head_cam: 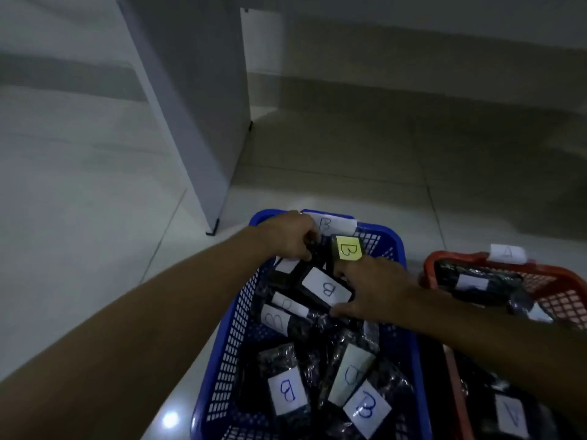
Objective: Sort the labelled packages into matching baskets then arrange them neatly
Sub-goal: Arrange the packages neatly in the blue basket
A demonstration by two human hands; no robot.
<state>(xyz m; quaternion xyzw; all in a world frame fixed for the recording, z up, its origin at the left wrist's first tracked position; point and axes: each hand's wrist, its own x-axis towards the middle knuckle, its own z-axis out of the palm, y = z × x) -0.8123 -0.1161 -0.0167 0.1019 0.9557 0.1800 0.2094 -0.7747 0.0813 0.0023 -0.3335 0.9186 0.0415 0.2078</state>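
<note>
Blue basket (pixel 409 341) – plastic mesh; packages (pixel 286 376) – glossy film.

You're looking down at a pale tiled floor (pixel 95 217) with thin dark grout lines running diagonally across the frame. A bright spot of reflected light (pixel 170 419) sits on the glossy tile at the lower left. In the upper middle, a tall grey-white cabinet (pixel 190 106) stands on the floor, its near corner resting on a small dark foot (pixel 212 228). Behind it, across the top of the frame, you see a plain light wall (pixel 428 14) meeting the floor. The room is dimly lit, and the upper right lies in soft shadow.
</note>
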